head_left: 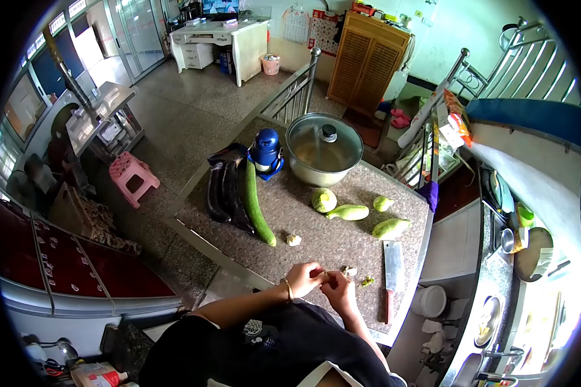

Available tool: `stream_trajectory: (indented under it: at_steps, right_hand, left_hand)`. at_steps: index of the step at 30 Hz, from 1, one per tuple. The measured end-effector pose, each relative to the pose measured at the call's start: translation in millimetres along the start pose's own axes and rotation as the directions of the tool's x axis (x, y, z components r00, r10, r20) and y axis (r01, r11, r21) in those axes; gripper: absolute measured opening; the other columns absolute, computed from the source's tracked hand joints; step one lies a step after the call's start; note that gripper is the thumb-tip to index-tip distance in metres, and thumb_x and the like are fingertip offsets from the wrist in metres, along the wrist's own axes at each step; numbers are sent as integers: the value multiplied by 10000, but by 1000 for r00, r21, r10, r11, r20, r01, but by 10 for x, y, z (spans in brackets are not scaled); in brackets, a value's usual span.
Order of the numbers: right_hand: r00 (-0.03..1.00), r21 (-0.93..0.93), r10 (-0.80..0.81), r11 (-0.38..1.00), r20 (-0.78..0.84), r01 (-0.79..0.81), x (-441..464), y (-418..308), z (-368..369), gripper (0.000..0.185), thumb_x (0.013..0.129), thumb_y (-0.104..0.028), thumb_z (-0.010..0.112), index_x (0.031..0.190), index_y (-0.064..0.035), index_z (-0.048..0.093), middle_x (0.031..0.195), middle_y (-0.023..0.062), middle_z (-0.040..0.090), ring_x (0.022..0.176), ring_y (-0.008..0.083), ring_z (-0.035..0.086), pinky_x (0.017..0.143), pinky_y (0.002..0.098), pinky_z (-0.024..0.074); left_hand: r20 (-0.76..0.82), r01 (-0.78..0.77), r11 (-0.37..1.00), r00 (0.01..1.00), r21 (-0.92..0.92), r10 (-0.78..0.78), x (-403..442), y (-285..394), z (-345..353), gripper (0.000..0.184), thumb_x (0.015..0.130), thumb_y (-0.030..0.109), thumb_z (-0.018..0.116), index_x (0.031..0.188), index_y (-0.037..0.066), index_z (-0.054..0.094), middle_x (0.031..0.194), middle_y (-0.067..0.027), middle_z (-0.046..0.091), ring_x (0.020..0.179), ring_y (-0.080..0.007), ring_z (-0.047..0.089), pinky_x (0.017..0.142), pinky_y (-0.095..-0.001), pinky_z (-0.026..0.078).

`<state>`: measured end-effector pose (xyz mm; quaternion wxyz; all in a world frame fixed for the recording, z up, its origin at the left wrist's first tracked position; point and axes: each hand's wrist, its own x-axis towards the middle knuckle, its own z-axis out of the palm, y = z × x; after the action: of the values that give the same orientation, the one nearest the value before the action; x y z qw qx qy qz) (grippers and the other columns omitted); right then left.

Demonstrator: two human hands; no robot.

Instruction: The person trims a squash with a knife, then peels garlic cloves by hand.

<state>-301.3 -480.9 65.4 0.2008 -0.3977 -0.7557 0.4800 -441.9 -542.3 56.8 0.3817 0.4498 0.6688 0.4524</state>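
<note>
My left hand (304, 280) and my right hand (338, 290) meet above the near part of the stone-topped table (265, 261). Their fingers are closed in a pinch around something small and pale that looks like a garlic clove, mostly hidden by the fingertips. Just past the right hand lie a pale garlic piece with skin (349, 271) and green scraps (367, 281). A whole garlic bulb (294, 240) sits farther up. To the right, a cleaver (393, 271) lies flat, its wooden handle toward me.
Dark eggplants (229, 193), a long green gourd (253, 203), a blue flask (266, 151) and a lidded pot (323, 155) stand along the far side. Several pale green squashes (348, 213) lie right of centre. A pink stool (133, 178) stands on the floor, left.
</note>
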Motion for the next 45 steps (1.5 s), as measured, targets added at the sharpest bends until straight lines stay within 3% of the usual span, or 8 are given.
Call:
stream_trajectory:
  at_steps: [8, 13, 25, 29, 31, 35, 37, 45]
  right_hand:
    - [981, -190, -104, 979, -164, 72, -52, -116, 91, 161, 724, -87, 599, 858, -8, 555, 619, 102, 593, 532, 170, 577, 526, 295, 464]
    - [990, 80, 41, 996, -135, -30, 6, 30, 63, 168, 724, -86, 586, 864, 0, 550, 586, 98, 562, 511, 169, 543, 531, 287, 458]
    - [967, -307, -252, 923, -25, 232, -21, 22, -60, 219, 769, -135, 602, 950, -25, 548, 675, 152, 615, 562, 272, 620, 535, 347, 502]
    - [976, -125, -202, 973, -80, 192, -14, 56, -13, 247, 808, -66, 575, 1034, 26, 538, 748, 132, 642, 611, 174, 615, 552, 297, 495]
    - [991, 391, 128, 914, -33, -105, 4, 48, 6, 181, 857, -60, 548, 1004, 47, 548, 763, 104, 641, 589, 120, 567, 533, 262, 472]
    - [981, 429, 192, 883, 34, -188, -4, 121, 16, 188, 884, -119, 551, 982, 41, 553, 745, 80, 617, 566, 95, 519, 518, 236, 444]
    - [975, 460, 215, 861, 55, -216, -31, 146, 10, 191, 888, -149, 550, 955, 30, 547, 716, 64, 592, 563, 96, 509, 515, 236, 439]
    - [907, 741, 273, 524, 320, -419, -139, 258, -30, 194, 886, -230, 558, 822, -56, 502, 648, 37, 504, 539, 110, 463, 480, 239, 385]
  left_hand:
    - [42, -18, 999, 999, 30, 17, 34, 4, 3, 206, 795, 189, 669, 867, 4, 616, 720, -76, 642, 669, -104, 598, 593, -264, 474]
    - [178, 217, 879, 972, -425, -154, 38, -49, 101, 182, 845, 147, 619, 906, -23, 601, 843, -63, 636, 752, -104, 600, 678, -251, 517]
    - [377, 372, 583, 919, -723, -119, 23, -162, 60, 296, 882, 74, 534, 1169, 9, 497, 996, -77, 597, 908, -175, 599, 821, -321, 513]
    - [401, 310, 550, 915, -775, 49, 41, -27, -30, 346, 896, 41, 489, 1239, 14, 456, 1066, -90, 570, 965, -183, 579, 852, -333, 501]
    - [399, 306, 518, 914, -799, 77, 75, -95, -18, 321, 903, 52, 483, 1221, 11, 471, 1036, -88, 582, 946, -173, 584, 838, -321, 506]
    - [282, 177, 722, 959, -669, 27, 97, -125, 11, 239, 906, 93, 501, 1128, 5, 523, 969, -76, 605, 872, -131, 592, 786, -277, 505]
    - [165, -154, 960, 967, -234, 195, 82, -82, -19, 208, 898, 111, 524, 1078, 7, 526, 914, -57, 611, 810, -98, 581, 717, -254, 491]
    - [376, -478, 877, 820, 38, 431, 113, 66, -196, 217, 835, 156, 598, 1016, 66, 520, 847, -108, 591, 779, -270, 606, 662, -370, 465]
